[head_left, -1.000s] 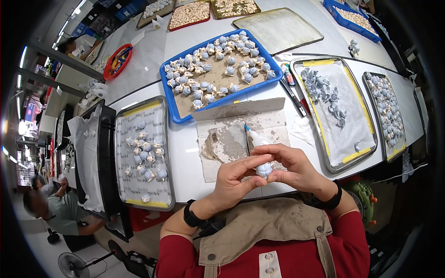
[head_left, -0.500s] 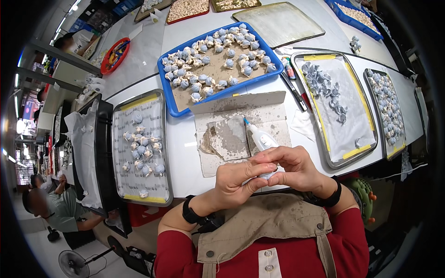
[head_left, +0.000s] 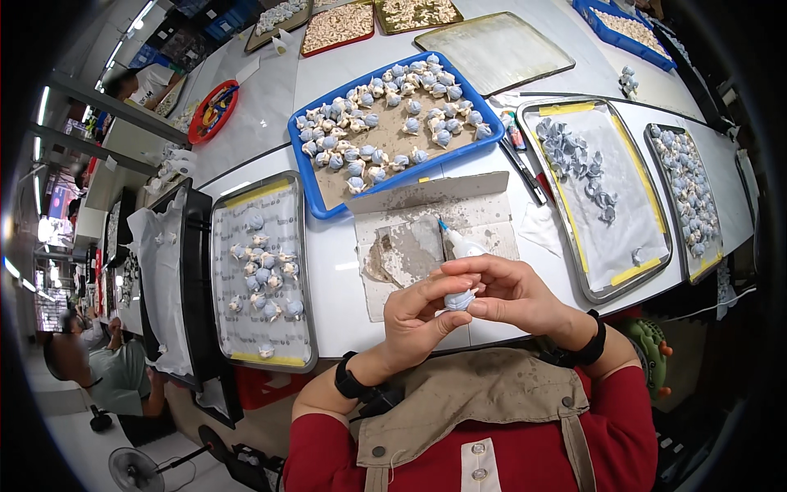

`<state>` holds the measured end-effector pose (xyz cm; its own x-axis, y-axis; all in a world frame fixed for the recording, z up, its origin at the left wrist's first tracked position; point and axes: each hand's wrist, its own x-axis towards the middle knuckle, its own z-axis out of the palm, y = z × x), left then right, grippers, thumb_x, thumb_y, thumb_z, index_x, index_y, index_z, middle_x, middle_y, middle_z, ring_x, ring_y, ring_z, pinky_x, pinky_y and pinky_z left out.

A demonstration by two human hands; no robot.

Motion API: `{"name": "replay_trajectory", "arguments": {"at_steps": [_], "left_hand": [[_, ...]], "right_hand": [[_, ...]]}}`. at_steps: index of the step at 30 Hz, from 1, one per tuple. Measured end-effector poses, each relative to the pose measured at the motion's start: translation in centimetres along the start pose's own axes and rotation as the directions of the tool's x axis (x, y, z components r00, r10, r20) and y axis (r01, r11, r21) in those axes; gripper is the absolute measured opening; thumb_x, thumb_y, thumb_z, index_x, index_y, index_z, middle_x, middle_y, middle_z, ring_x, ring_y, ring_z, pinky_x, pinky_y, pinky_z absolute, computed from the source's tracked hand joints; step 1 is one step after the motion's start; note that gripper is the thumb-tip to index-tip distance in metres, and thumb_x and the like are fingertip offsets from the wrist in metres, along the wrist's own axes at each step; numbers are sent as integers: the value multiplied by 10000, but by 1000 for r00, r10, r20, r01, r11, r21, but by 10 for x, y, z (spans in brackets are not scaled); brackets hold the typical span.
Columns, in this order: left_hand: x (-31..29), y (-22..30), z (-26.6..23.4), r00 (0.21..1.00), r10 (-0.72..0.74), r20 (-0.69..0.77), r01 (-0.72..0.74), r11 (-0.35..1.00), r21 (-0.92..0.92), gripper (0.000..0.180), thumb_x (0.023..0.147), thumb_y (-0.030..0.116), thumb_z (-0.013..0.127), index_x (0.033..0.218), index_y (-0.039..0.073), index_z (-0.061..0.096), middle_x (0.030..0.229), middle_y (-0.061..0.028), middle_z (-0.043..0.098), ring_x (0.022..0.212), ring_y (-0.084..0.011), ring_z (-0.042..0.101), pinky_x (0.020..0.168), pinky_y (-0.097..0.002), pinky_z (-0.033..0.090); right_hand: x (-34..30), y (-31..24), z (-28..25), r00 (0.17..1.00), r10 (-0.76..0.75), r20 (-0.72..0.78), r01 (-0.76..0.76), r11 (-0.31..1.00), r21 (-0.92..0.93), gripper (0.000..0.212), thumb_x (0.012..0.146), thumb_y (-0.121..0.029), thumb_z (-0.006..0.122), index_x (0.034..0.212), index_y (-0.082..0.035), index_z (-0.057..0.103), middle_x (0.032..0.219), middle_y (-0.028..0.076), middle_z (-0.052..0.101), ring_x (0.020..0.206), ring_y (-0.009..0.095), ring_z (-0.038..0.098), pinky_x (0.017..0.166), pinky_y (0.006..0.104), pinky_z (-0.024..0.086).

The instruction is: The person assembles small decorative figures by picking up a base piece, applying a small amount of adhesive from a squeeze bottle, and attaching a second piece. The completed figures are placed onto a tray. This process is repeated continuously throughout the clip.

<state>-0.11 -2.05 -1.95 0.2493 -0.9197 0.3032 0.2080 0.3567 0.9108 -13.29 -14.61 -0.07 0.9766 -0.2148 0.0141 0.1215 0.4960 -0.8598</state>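
Blue-grey little figurine (head_left: 459,300) pinched in both our hands | left hand (head_left: 418,320) cradles it | right hand (head_left: 516,293) also grips white glue bottle (head_left: 461,243)

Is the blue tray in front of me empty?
No, the blue tray holds many small blue-grey figurines spread over a brown liner.

- far blue tray (head_left: 305,176) of pale blue and cream figurines (head_left: 393,123)
- left grey tray (head_left: 220,279), yellow tape ends
- red sleeves (head_left: 631,435)
- far-left red bowl (head_left: 211,112)
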Motion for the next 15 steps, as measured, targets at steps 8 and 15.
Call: {"name": "replay_trajectory", "arguments": {"at_steps": [8, 15], "left_hand": [[5, 4, -2, 996, -90, 7, 88, 987, 135, 332, 812, 33, 664, 1129, -11, 575, 1120, -146, 609, 1014, -201, 597, 833, -289, 509], [24, 56, -95, 937, -27, -348, 325, 428, 844, 244, 778, 116, 691, 986, 40, 588, 791, -48, 636, 650, -78, 586, 577, -232, 492]], "right_hand": [[1, 9, -7, 996, 33, -84, -20, 988, 153, 431, 818, 20, 596, 1237, -1, 494, 1197, 102, 558, 1055, 144, 553, 907, 295, 453], [-5, 7, -22, 949, -141, -281, 12, 910, -414, 360, 809, -14, 612, 1164, 12, 551, 1135, 95, 600, 1053, 160, 551, 926, 295, 401]]}}
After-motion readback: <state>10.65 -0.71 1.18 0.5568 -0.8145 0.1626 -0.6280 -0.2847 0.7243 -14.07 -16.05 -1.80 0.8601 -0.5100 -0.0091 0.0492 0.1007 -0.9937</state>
